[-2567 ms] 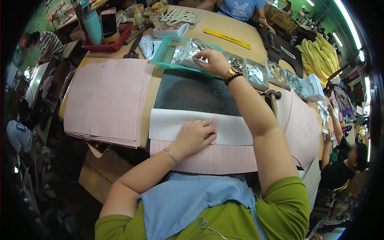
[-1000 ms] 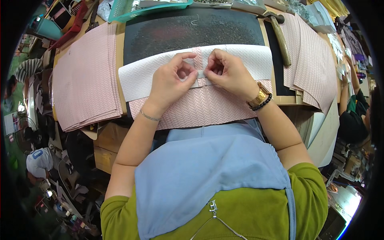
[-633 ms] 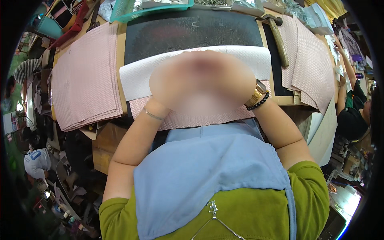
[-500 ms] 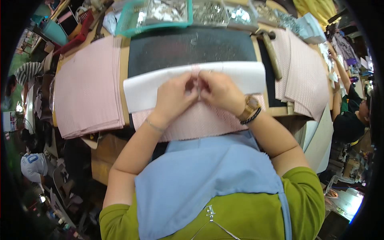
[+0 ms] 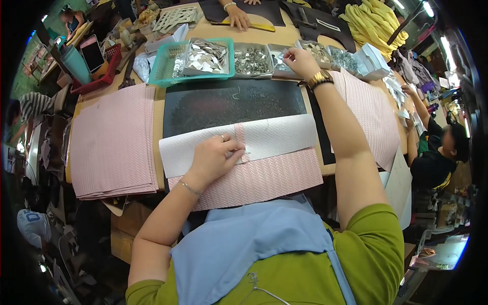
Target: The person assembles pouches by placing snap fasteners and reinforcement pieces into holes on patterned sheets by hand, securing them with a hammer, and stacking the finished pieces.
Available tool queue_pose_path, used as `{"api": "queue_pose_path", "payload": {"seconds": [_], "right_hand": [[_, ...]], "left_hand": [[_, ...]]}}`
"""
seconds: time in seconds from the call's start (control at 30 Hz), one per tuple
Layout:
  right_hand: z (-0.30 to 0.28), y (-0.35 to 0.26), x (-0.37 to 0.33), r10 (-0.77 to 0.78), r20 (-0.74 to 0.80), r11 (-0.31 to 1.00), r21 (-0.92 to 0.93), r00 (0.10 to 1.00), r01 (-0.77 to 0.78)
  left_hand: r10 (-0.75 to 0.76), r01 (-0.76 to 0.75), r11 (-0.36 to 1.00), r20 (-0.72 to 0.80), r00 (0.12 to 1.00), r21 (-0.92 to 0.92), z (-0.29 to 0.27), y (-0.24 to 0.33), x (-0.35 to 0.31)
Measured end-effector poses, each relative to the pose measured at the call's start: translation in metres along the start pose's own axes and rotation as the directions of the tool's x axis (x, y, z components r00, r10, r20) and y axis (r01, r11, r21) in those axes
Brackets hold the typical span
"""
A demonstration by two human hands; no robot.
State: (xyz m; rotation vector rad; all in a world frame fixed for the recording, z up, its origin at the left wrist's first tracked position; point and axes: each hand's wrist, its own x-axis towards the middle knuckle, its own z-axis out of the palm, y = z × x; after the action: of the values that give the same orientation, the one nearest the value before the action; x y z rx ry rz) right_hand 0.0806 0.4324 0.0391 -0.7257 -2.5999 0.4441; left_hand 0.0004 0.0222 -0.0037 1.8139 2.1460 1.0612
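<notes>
A pink woven-textured sheet (image 5: 274, 170) lies in front of me, its far part folded back to show a white underside (image 5: 282, 133). A narrow pink strip (image 5: 240, 133) crosses the white part near its middle. My left hand (image 5: 216, 156) rests there, thumb and fingers pinched at a tiny silvery metal piece (image 5: 247, 151) on the strip. My right hand (image 5: 302, 63) reaches forward to a small box of shiny metal parts (image 5: 278, 60). Its fingertips are drawn together at the box; whatever is between them is too small to make out.
A dark board (image 5: 203, 104) lies under the sheet. Pink sheets are stacked at left (image 5: 114, 145) and right (image 5: 373, 122). A green basket (image 5: 158, 76) and a box of metal parts (image 5: 252, 61) stand beyond. Across the table a co-worker's hand (image 5: 238, 18) is near a yellow ruler (image 5: 264, 26).
My right hand has left the strip and moved forward and right to the box of shiny parts. My left hand stays at the strip. The view has tilted up, showing more of the table's far side.
</notes>
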Motion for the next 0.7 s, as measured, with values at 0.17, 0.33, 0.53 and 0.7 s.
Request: {"api": "queue_pose_path", "payload": {"seconds": [0.17,0.33,0.53,0.7], "right_hand": [[0.032,0.045,0.034,0.255,0.271,0.932,-0.323,0.928,-0.162],[0.046,0.045,0.040,0.256,0.266,0.948,-0.256,0.929,-0.188],[0.046,0.048,0.049,0.340,0.321,0.931,-0.249,0.884,-0.267],[0.050,0.054,0.049,0.333,0.297,0.933,-0.244,0.895,-0.266]], "left_hand": [[-0.064,0.065,0.990,0.011,0.998,-0.122,0.004,-0.003,0.004],[-0.050,0.048,0.988,-0.010,0.999,-0.146,0.001,-0.008,0.002],[-0.059,0.058,0.990,-0.009,0.998,-0.128,0.001,-0.006,0.002],[-0.053,0.050,0.993,-0.019,0.998,-0.109,0.004,-0.005,0.002]]}}
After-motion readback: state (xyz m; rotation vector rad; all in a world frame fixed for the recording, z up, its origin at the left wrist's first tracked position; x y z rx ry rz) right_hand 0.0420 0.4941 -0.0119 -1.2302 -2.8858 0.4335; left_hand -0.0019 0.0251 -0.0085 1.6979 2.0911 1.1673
